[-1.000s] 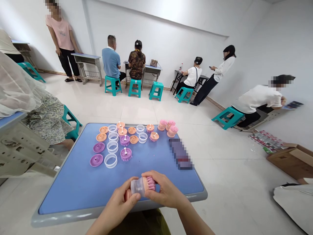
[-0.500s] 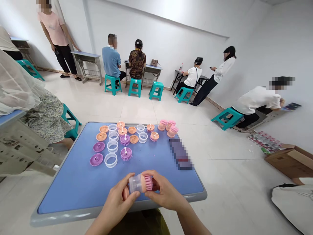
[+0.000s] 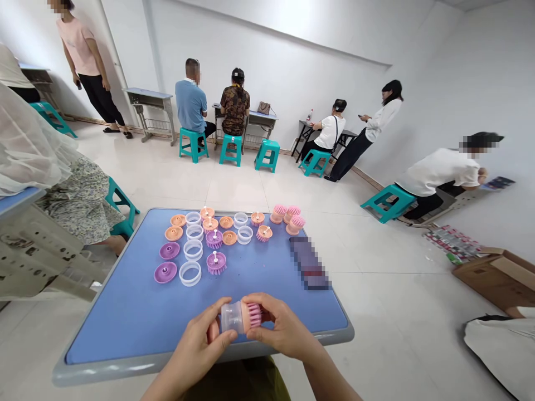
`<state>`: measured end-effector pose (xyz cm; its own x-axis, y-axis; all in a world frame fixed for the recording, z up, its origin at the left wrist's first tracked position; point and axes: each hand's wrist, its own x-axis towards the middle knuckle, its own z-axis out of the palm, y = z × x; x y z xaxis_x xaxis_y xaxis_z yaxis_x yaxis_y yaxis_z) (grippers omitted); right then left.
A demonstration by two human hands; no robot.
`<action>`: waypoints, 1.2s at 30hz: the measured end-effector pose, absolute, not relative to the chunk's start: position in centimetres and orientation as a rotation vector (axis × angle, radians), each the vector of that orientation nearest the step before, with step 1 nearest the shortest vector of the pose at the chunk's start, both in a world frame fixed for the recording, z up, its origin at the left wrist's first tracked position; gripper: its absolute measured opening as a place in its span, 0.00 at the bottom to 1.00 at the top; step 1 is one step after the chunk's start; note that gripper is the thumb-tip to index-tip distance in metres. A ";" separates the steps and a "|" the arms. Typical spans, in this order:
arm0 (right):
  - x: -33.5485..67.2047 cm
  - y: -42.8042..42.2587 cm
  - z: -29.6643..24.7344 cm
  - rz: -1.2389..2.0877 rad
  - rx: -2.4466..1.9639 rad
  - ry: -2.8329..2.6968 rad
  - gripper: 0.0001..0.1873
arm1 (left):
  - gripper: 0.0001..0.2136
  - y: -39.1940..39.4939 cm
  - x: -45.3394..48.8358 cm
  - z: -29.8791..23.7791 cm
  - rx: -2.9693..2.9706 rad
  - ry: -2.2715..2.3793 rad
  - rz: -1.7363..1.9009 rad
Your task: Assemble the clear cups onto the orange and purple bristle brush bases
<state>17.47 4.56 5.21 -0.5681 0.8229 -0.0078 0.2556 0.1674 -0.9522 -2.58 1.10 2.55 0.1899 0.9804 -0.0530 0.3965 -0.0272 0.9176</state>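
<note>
Plainly, head view: brush of clear plastic waist, peach body and pink bristles (image 3: pixel 237 318) held level just above the near edge of the blue, grey-rimmed worktop (image 3: pixel 137 323). Left hand (image 3: pixel 204 335) has its fingers closed round the clear waist and peach end; that end is partly covered, so its exact shape is hard to judge. Right hand (image 3: pixel 279 326) grips the bristled end between thumb and fingers.

Beyond, at left: flat purple discs (image 3: pixel 165 272) nearest, flat orange discs (image 3: pixel 173 233) behind; alongside, clear plastic rings (image 3: pixel 190 282), then purple bristled heads with white stems (image 3: pixel 216 262). Far right corner: three peach brushes with pink bristles (image 3: pixel 295 224); near them, a dark oblong (image 3: pixel 310 264), pixelated.
</note>
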 end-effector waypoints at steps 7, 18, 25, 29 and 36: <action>17.1 4.3 5.0 1.346 -0.983 -1.927 0.23 | 0.25 1.1 -2.3 2.6 1.514 1.340 0.781; 16.7 4.3 4.7 1.363 -0.972 -1.876 0.23 | 0.23 1.5 -2.4 3.0 1.459 1.232 0.760; 16.4 4.5 3.7 1.507 -1.112 -1.784 0.23 | 0.24 1.0 -2.4 2.1 1.665 1.415 0.821; 17.0 4.5 4.0 1.529 -1.084 -1.794 0.32 | 0.23 1.1 -2.5 2.2 1.632 1.422 0.920; 16.9 4.6 4.3 1.511 -1.106 -1.796 0.19 | 0.22 1.1 -2.6 2.6 1.620 1.399 0.997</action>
<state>16.89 4.62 4.35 -0.5171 0.8500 -0.1006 0.2441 0.0338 -0.9691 -2.58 1.07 2.60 0.0943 0.9924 0.0786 0.3980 -0.1099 0.9108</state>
